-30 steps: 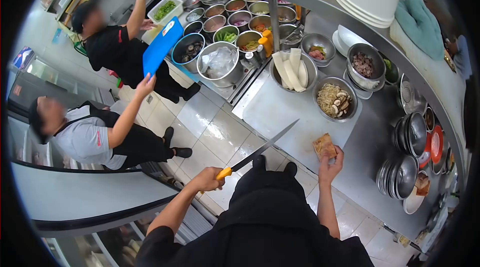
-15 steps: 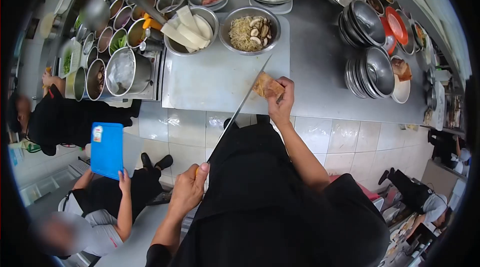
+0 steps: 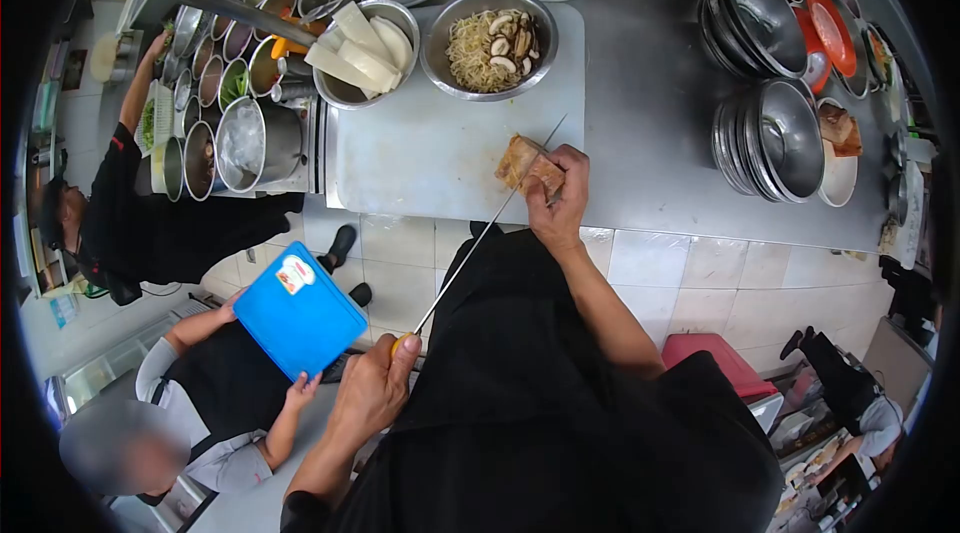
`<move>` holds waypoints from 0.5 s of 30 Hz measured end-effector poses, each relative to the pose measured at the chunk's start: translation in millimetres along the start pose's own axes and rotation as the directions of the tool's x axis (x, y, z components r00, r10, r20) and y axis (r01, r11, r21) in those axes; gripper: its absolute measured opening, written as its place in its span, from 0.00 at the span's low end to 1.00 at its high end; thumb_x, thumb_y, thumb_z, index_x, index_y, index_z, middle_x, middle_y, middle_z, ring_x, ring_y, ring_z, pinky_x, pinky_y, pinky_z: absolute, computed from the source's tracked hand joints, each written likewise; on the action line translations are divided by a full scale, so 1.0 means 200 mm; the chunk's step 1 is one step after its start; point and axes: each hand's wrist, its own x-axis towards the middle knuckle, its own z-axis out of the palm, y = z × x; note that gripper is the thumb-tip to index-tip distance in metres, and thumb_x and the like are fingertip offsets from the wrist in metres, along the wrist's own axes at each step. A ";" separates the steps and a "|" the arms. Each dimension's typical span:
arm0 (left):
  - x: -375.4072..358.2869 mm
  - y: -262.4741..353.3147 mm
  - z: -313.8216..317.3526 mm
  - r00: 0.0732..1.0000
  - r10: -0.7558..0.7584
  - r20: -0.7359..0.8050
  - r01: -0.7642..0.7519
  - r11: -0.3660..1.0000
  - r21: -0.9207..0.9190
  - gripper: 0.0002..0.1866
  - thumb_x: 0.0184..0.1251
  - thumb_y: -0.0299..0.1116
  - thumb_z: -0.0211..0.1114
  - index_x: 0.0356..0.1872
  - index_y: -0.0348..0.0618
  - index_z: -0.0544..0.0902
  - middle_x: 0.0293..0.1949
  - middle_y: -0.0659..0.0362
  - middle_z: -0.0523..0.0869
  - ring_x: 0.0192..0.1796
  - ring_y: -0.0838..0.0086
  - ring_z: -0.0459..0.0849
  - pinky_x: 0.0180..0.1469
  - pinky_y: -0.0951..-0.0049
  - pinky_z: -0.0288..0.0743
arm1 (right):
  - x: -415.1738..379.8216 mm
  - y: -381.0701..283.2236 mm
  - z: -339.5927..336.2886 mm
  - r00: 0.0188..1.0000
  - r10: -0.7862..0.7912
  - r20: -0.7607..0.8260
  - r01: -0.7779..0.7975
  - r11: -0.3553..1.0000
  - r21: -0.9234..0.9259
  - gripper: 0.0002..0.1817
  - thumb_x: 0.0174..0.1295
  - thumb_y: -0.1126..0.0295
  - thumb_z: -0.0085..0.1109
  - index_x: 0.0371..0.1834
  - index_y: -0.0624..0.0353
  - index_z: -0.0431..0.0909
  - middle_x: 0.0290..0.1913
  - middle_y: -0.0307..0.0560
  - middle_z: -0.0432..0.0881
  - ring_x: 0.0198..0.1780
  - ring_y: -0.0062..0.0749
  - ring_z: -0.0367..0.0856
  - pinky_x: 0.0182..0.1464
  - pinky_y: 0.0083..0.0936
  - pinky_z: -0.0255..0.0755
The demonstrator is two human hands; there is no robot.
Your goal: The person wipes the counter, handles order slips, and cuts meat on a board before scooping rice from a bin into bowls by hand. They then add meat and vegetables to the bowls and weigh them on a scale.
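My left hand [image 3: 375, 388] is closed around the yellow handle of a long, thin knife [image 3: 465, 263]. Its blade slants up and right, across a browned block of food [image 3: 515, 160], perhaps meat, on the white cutting board [image 3: 400, 158]. My right hand [image 3: 562, 195] grips the right end of that block near the board's front edge. Behind it stand a steel bowl of bean sprouts and sliced mushrooms [image 3: 490, 51] and another with thick white slabs [image 3: 360, 58]. How deep the blade sits in the block cannot be made out.
Stacked steel bowls [image 3: 790, 138] and a white dish with brown pieces [image 3: 838, 173] stand on the right. Steel pots of ingredients [image 3: 240, 143] fill the left. One person carries a blue board [image 3: 300, 308] at lower left; another [image 3: 150, 223] reaches toward the pots.
The knife has moved from the block's left side to across it. The person with the blue board has come closer, and the other person's arm now stretches toward the pots. The view has shifted slightly.
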 end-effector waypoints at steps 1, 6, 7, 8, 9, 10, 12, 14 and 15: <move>0.00 0.00 0.00 0.999 0.026 -0.030 -0.025 0.999 0.032 0.26 0.72 0.49 0.46 0.29 0.33 0.75 0.19 0.40 0.77 0.28 0.41 0.78 0.30 0.52 0.67 | 0.00 0.01 0.00 1.000 0.006 0.008 -0.005 1.000 -0.001 0.20 0.45 0.75 0.58 0.44 0.61 0.68 0.46 0.57 0.71 0.48 0.50 0.71 0.51 0.36 0.67; -0.05 0.10 -0.04 0.994 -0.108 0.032 0.106 0.993 0.041 0.26 0.72 0.50 0.47 0.28 0.32 0.75 0.19 0.40 0.77 0.27 0.43 0.78 0.30 0.53 0.67 | -0.01 0.02 0.00 1.000 0.018 -0.002 -0.018 1.000 -0.013 0.21 0.44 0.74 0.58 0.46 0.60 0.69 0.48 0.57 0.71 0.49 0.50 0.71 0.51 0.37 0.67; -0.07 0.10 -0.05 0.991 -0.129 0.025 0.128 0.991 0.044 0.26 0.72 0.50 0.47 0.28 0.32 0.75 0.19 0.40 0.76 0.27 0.43 0.78 0.29 0.53 0.67 | -0.01 0.02 0.00 1.000 0.011 0.012 -0.011 1.000 -0.027 0.22 0.44 0.74 0.58 0.46 0.60 0.69 0.48 0.57 0.71 0.50 0.50 0.70 0.51 0.37 0.67; -0.09 0.10 -0.05 0.991 -0.128 0.028 0.126 0.991 0.050 0.26 0.72 0.50 0.47 0.28 0.32 0.75 0.19 0.40 0.76 0.27 0.43 0.78 0.29 0.53 0.67 | 0.00 0.02 -0.01 1.000 0.015 0.007 -0.015 0.999 -0.028 0.22 0.44 0.74 0.58 0.46 0.60 0.69 0.48 0.57 0.71 0.50 0.50 0.70 0.51 0.37 0.67; -0.11 0.08 -0.06 0.991 -0.131 0.028 0.128 0.989 0.075 0.27 0.73 0.50 0.45 0.28 0.33 0.76 0.18 0.44 0.77 0.24 0.51 0.78 0.28 0.58 0.68 | 0.00 0.02 -0.01 1.000 0.006 0.014 -0.006 1.000 -0.030 0.22 0.44 0.74 0.58 0.47 0.60 0.69 0.48 0.57 0.71 0.50 0.50 0.70 0.52 0.37 0.67; -0.12 0.08 -0.07 0.990 -0.136 0.028 0.132 0.986 0.099 0.28 0.74 0.50 0.43 0.28 0.33 0.78 0.17 0.48 0.77 0.21 0.59 0.79 0.27 0.62 0.69 | -0.01 0.02 -0.01 1.000 -0.002 0.022 0.002 1.000 -0.030 0.23 0.44 0.75 0.58 0.47 0.60 0.69 0.48 0.57 0.71 0.49 0.50 0.70 0.52 0.37 0.66; -0.09 0.12 -0.06 0.991 -0.133 0.033 0.130 0.988 0.077 0.27 0.73 0.49 0.45 0.27 0.32 0.76 0.18 0.43 0.76 0.24 0.49 0.78 0.28 0.57 0.68 | -0.01 0.02 -0.01 1.000 -0.001 0.022 0.001 1.000 -0.015 0.23 0.44 0.75 0.58 0.47 0.60 0.69 0.48 0.56 0.71 0.49 0.50 0.70 0.52 0.37 0.66; -0.03 0.15 -0.05 0.991 -0.130 0.030 0.128 0.990 0.053 0.26 0.73 0.48 0.46 0.26 0.32 0.74 0.19 0.38 0.75 0.26 0.40 0.77 0.28 0.51 0.66 | 0.00 0.02 0.00 1.000 -0.006 0.022 0.006 1.000 0.005 0.22 0.44 0.76 0.58 0.48 0.60 0.69 0.48 0.56 0.71 0.49 0.50 0.70 0.52 0.37 0.66; 0.01 0.15 -0.03 0.995 -0.092 0.046 0.090 0.994 0.054 0.26 0.73 0.48 0.46 0.26 0.31 0.74 0.20 0.37 0.76 0.28 0.39 0.77 0.29 0.51 0.67 | 0.00 0.01 0.00 1.000 -0.016 0.017 0.016 1.000 -0.003 0.22 0.45 0.76 0.58 0.48 0.60 0.70 0.47 0.56 0.72 0.48 0.50 0.70 0.51 0.37 0.66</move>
